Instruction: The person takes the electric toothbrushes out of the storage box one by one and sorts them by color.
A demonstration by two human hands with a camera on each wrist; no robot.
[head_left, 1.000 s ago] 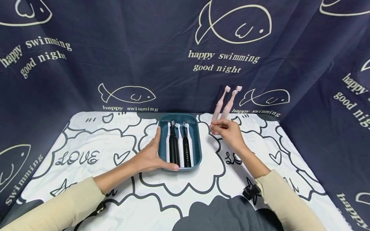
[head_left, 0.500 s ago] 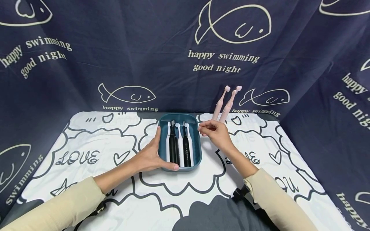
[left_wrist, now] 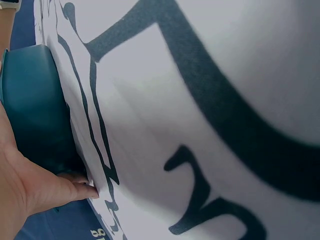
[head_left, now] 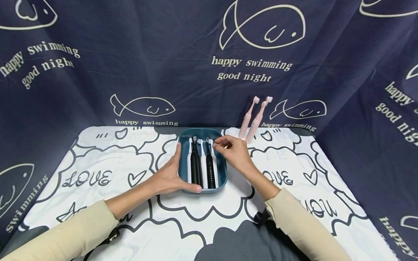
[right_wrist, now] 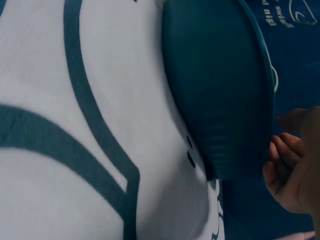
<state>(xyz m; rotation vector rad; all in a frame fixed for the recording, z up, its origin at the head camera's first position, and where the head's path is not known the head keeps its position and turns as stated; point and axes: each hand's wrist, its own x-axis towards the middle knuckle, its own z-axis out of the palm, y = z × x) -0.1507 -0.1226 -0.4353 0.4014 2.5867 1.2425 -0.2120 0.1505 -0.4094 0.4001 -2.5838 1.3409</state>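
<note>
A blue tray holds several black and white electric toothbrushes lying side by side, heads toward the back. My left hand grips its left side, thumb on the front rim and fingers along the left wall; the left wrist view shows those fingers against the outer wall. My right hand reaches over the right rim, its fingertips right at the head of the rightmost white toothbrush. Thumb and forefinger are slightly apart, the other fingers loosely curled. Behind that hand stand pink electric toothbrushes, three heads showing; their lower ends are partly hidden.
A white tablecloth with black drawings and lettering lies under everything. Dark blue fabric with fish prints rises at the back and sides. Black wrist cameras show beneath both sleeves.
My right hand has moved left from the pink toothbrushes to the tray's right side, uncovering more of the pink handles. The left hand and the tray have stayed in place.
</note>
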